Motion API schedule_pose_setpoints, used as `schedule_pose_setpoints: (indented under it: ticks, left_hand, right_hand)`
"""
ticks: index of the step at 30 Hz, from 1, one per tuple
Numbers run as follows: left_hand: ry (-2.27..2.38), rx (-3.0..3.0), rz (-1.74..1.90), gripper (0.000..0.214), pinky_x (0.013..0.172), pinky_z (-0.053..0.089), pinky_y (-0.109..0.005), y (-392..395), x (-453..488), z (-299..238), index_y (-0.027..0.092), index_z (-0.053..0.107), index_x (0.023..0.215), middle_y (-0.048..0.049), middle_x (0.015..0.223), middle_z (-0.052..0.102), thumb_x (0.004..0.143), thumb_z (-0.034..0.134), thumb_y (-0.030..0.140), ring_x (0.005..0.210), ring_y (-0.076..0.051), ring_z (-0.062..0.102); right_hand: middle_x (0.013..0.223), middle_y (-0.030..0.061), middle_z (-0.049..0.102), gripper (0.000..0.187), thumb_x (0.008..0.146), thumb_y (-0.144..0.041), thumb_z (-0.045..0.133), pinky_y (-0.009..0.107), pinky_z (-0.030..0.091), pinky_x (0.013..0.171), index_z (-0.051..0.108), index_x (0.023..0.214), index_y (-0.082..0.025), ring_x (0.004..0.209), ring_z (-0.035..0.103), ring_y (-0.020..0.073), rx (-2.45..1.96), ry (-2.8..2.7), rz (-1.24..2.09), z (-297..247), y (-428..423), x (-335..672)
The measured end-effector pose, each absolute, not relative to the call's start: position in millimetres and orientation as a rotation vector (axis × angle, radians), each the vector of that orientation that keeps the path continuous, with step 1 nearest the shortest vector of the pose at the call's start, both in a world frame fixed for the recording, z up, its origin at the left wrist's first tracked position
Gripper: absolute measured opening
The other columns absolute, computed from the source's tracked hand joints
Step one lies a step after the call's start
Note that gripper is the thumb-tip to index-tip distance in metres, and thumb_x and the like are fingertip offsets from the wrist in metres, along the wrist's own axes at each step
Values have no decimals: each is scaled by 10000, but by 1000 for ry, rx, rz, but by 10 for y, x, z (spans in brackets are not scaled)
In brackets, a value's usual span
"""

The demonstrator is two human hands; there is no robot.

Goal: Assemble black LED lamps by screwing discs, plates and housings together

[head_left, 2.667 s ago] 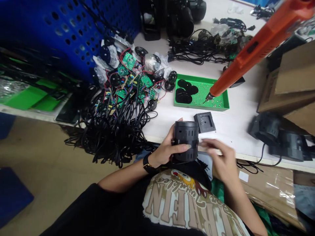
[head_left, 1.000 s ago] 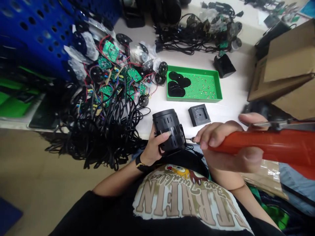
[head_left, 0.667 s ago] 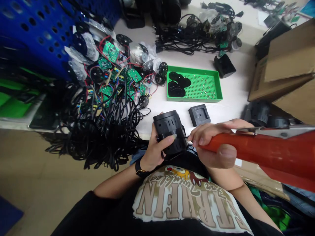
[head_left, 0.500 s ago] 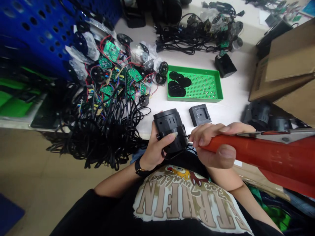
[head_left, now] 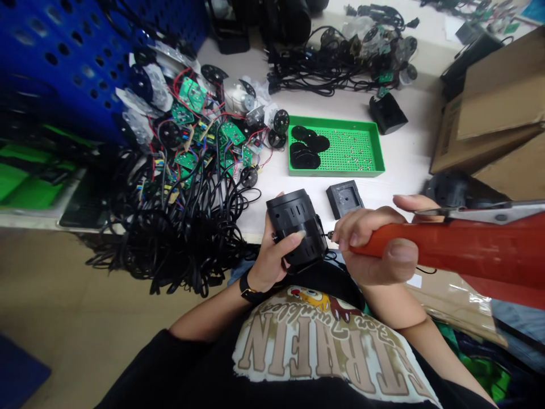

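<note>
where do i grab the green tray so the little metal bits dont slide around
Grip the green tray by its two short end rims, coming from above with both hands. It lies flat and is shallow, so the raised rim is the easy edge, and holding both ends helps keep it level under the loose small metal bits and black discs.

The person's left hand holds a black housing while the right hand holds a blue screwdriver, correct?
Not quite: the head view shows the screwdriver is orange, not blue. The left hand does hold the black housing, and the right hand holds the screwdriver.
</note>
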State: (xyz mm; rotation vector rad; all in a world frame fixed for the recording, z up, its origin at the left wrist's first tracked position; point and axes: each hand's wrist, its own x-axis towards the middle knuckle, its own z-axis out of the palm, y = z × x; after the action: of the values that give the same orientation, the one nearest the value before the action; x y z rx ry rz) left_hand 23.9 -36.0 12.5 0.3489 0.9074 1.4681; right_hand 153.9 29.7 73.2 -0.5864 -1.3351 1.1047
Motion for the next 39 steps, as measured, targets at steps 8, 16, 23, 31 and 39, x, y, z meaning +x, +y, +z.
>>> schedule_pose_setpoints:
  ticks: [8,16,23,31,39]
  left_hand:
    - [877,310,1471,940,859,642,-466,-368,222,40,319,447,1535,-56,1145,721,712,899,355,945,-263,735]
    - [894,325,1419,817,852,636,-471,-363,180,-5,263,519,1441,-45,1001,739,715,867,403,898,-281,755]
    - [896,310,1442,901,862,632,-467,-365,170,-31,279,480,1500,-43,1028,741,701,874,410,900,-266,751]
    - [855,298,1410,970,898,628,-528,-376,157,47,264,469,1533,-107,1184,752,676,889,441,1010,-333,761]
    - [846,365,1342,1013,887,643,-488,-443,187,28,337,403,1598,-101,1287,727,712,894,362,1091,-333,737]
  right_hand:
    - [562,-114,446,205,973,-403,596,224,468,327,632,1159,-326,319,420,86,-322,-1290,848,906,336,1420]
    - [538,-119,426,130,981,-410,591,209,450,316,614,1096,-354,309,404,84,-317,-1283,818,939,350,1398]
    - [544,-122,443,146,975,-416,588,206,468,315,579,1107,-355,296,414,79,-330,-1275,813,964,340,1423]
    - [525,-113,422,146,964,-420,596,226,436,314,629,1103,-389,295,362,88,-362,-1278,810,897,381,1401]
    - [530,-68,418,210,950,-489,598,282,471,378,594,811,-331,371,460,140,-486,-1240,801,1156,436,1453]
